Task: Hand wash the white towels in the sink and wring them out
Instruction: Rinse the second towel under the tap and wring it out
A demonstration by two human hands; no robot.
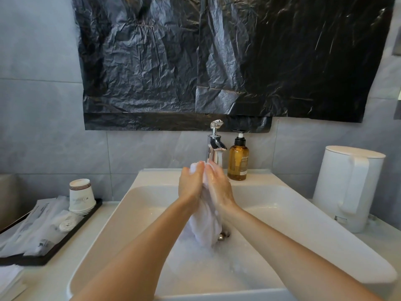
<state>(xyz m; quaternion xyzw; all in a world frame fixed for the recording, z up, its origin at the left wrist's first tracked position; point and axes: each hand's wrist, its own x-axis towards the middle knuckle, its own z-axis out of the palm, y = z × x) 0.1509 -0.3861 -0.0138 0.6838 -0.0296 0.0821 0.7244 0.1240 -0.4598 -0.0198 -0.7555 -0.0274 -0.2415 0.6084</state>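
Observation:
A wet white towel (205,227) hangs bunched over the white sink (271,213), its lower end near the drain (223,235). My left hand (189,185) and my right hand (219,187) press the towel's upper part between their palms, just below the chrome tap (214,148). The fingers of both hands wrap round the cloth, and its top pokes out above the fingertips. My right hand looks soapy. Shallow water lies in the basin.
An amber pump bottle (238,161) stands right of the tap. A white kettle (347,187) is on the counter at right. At left, a black tray (50,242) holds stacked paper cups (81,196) and wrapped packets. Black plastic sheeting (217,61) covers the wall above.

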